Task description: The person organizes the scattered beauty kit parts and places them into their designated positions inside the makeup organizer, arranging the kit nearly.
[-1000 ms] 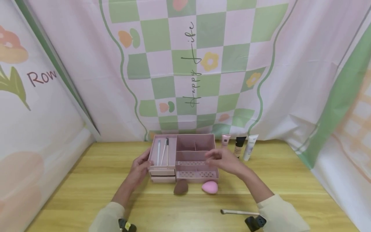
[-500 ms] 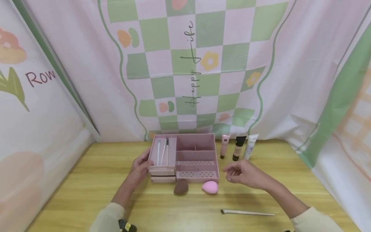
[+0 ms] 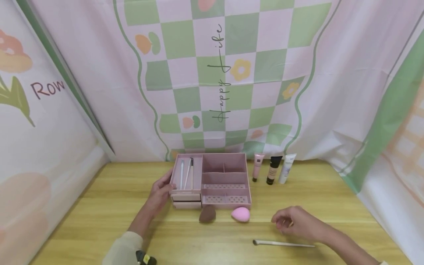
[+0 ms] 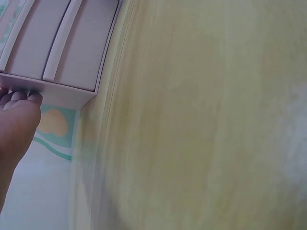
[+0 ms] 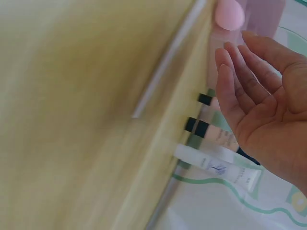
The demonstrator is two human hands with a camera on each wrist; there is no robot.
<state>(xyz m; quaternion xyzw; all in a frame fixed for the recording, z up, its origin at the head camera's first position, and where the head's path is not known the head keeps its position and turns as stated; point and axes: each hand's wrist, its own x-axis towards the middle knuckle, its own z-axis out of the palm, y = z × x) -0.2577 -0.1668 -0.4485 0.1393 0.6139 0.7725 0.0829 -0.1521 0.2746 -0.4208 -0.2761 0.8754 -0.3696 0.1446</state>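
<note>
A pink makeup organizer (image 3: 225, 178) stands at the back middle of the table. My left hand (image 3: 160, 193) grips its left side, thumb at the rim; in the left wrist view the fingers (image 4: 19, 98) lie against the side wall, below two drawers. Several slim brushes (image 3: 187, 175) lie in its left top tray, while the compartments on the right hold nothing. My right hand (image 3: 296, 222) hovers, empty and loosely curled, just behind a makeup brush (image 3: 283, 243) lying on the table. A pink makeup sponge (image 3: 240, 214) and a brown sponge (image 3: 207, 214) rest before the organizer.
To the organizer's right stand three tubes: a pink tube (image 3: 257, 167), a black-capped beige tube (image 3: 273, 170) and a white tube (image 3: 287, 168). Behind the wooden table (image 3: 99, 217) hangs a checkered curtain (image 3: 228, 81); a printed panel (image 3: 49, 147) borders the left side.
My right hand has moved from over the organizer's right side out to the right and toward the front, near the lying brush. The left hand and organizer stay put.
</note>
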